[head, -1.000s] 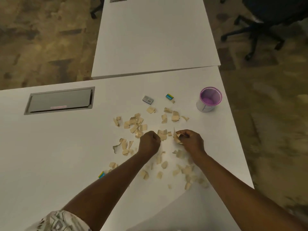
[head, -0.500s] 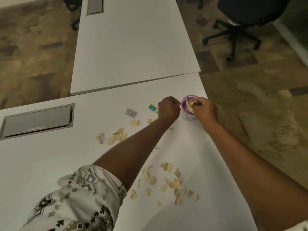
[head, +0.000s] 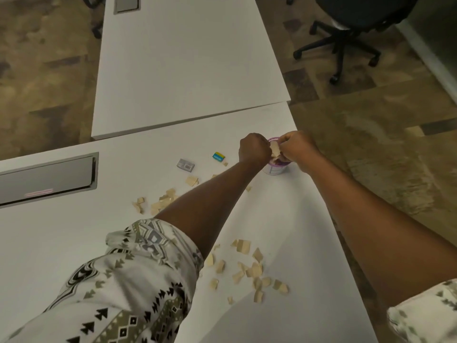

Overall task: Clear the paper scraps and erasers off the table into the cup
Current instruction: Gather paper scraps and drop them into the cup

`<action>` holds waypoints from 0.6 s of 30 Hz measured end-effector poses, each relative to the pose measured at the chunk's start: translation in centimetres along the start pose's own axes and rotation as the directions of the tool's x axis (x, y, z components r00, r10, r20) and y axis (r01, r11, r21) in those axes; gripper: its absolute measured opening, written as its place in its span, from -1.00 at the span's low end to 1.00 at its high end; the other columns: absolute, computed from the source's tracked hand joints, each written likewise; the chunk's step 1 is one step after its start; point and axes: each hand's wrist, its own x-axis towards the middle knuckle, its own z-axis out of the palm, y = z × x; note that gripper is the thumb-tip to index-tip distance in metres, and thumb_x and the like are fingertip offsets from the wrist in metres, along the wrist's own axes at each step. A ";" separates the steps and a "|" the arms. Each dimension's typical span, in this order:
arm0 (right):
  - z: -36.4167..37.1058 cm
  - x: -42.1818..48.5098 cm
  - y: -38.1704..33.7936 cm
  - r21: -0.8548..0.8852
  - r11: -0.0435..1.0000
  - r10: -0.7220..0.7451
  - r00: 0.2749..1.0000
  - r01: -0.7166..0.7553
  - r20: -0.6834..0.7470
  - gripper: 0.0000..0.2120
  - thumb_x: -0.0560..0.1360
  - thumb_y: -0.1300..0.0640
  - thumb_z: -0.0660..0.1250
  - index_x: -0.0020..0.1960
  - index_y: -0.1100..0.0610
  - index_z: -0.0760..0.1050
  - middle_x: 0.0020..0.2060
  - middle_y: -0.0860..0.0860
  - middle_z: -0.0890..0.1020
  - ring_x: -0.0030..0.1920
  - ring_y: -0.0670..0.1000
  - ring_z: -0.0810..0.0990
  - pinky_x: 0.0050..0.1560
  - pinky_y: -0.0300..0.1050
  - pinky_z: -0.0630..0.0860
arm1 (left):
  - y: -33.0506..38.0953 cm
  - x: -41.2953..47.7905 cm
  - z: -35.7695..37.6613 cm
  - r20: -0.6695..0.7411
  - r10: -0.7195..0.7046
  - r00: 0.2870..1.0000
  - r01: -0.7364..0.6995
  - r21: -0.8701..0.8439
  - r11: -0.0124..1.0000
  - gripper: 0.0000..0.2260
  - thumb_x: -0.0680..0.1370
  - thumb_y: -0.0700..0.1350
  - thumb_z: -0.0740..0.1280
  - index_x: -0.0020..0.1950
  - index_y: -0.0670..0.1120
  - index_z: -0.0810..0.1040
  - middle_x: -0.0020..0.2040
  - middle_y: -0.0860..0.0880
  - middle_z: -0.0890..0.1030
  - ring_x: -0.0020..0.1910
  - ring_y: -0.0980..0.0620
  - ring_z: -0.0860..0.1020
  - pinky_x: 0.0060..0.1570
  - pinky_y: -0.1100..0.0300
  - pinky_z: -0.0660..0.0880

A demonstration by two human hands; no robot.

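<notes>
A small white cup (head: 275,169) with a purple rim stands near the table's right edge. Both hands hover over its mouth. My left hand (head: 253,151) is a closed fist at the cup's left rim; what it holds is hidden. My right hand (head: 298,147) pinches tan paper scraps (head: 274,151) above the opening. More paper scraps lie in a patch at mid-table (head: 163,201) and in a near patch (head: 249,268). A grey eraser (head: 185,165) and a blue-yellow eraser (head: 218,156) lie left of the cup.
The white table (head: 61,243) has a grey cable hatch (head: 44,179) at the left. A second white table (head: 188,58) abuts behind. A black office chair (head: 346,33) stands on the carpet at the far right. The table's right edge runs close to the cup.
Both hands left the scrap pile and rose to the cup, carrying scraps. Since half a second ago they have closed in over the cup's mouth.
</notes>
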 end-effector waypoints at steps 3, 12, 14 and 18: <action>-0.1 -0.5 -0.2 0.024 0.999 0.028 1.000 -0.027 -0.015 -0.76 0.49 0.27 0.31 0.14 0.24 0.62 0.10 0.23 0.67 0.08 0.19 0.65 0.19 0.15 0.60 | -0.1 -0.2 -0.3 -0.019 0.020 1.000 -0.020 0.014 1.000 -0.85 0.53 -0.25 0.34 0.02 -0.22 0.68 -0.01 -0.18 0.70 0.02 -0.15 0.65 0.07 0.00 0.63; 1.3 -6.6 2.2 0.089 0.994 -0.051 0.989 0.064 -0.142 -0.82 0.52 0.08 0.33 -0.06 0.18 0.63 -0.10 0.14 0.68 -0.04 0.23 0.66 0.11 0.21 0.60 | -3.2 -5.2 -2.1 -0.047 0.084 0.995 -0.083 0.015 0.996 -0.87 0.53 -0.15 0.30 -0.22 -0.07 0.54 -0.14 -0.11 0.68 -0.10 -0.12 0.62 -0.14 0.17 0.47; 2.7 -9.1 4.1 0.069 0.996 -0.043 0.994 0.050 -0.102 -0.81 0.53 0.05 0.35 -0.01 0.16 0.64 -0.03 0.13 0.70 -0.01 0.23 0.67 0.14 0.18 0.60 | -5.3 -7.4 -2.5 -0.022 0.078 0.997 -0.078 0.027 0.997 -0.86 0.53 -0.13 0.31 -0.23 -0.06 0.52 -0.16 -0.10 0.67 -0.10 -0.11 0.61 -0.15 0.19 0.43; 6.5 -14.3 8.3 -0.047 0.999 -0.010 1.000 0.011 0.021 -0.72 0.52 0.00 0.41 0.17 0.12 0.60 0.09 0.09 0.68 0.11 0.14 0.64 0.20 -0.07 0.53 | -10.8 -12.0 -2.8 0.048 0.089 0.995 -0.092 0.071 0.993 -0.85 0.55 -0.11 0.32 -0.10 -0.16 0.64 -0.09 -0.09 0.70 -0.06 -0.08 0.64 -0.05 0.16 0.53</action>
